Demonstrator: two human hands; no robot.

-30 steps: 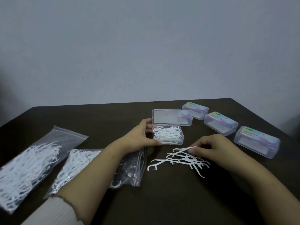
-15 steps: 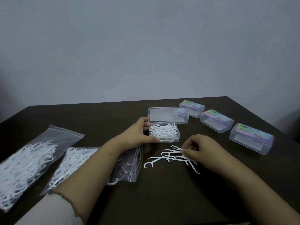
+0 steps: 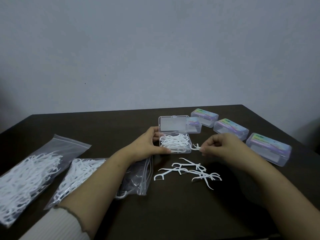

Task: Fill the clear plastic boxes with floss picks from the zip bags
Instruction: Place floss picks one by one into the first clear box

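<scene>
An open clear plastic box (image 3: 189, 149) with its lid (image 3: 173, 125) raised holds a heap of white floss picks. My left hand (image 3: 147, 144) grips the box's left side. My right hand (image 3: 220, 146) pinches a floss pick (image 3: 195, 147) just off the box's right edge. Several loose floss picks (image 3: 188, 172) lie on the dark table in front of the box. Two zip bags of picks lie at the left: one zip bag (image 3: 26, 175) at the far left, and another (image 3: 83, 175) partly under my left forearm.
Several closed clear boxes with coloured labels stand in a row at the right: (image 3: 205, 116), (image 3: 231, 129), (image 3: 269, 148), plus one (image 3: 194, 125) behind the open lid. The table's far edge (image 3: 121, 111) meets a plain wall.
My right hand lifted from the loose pile with a floss pick and moved up to the box's right edge. My left hand stayed on the box.
</scene>
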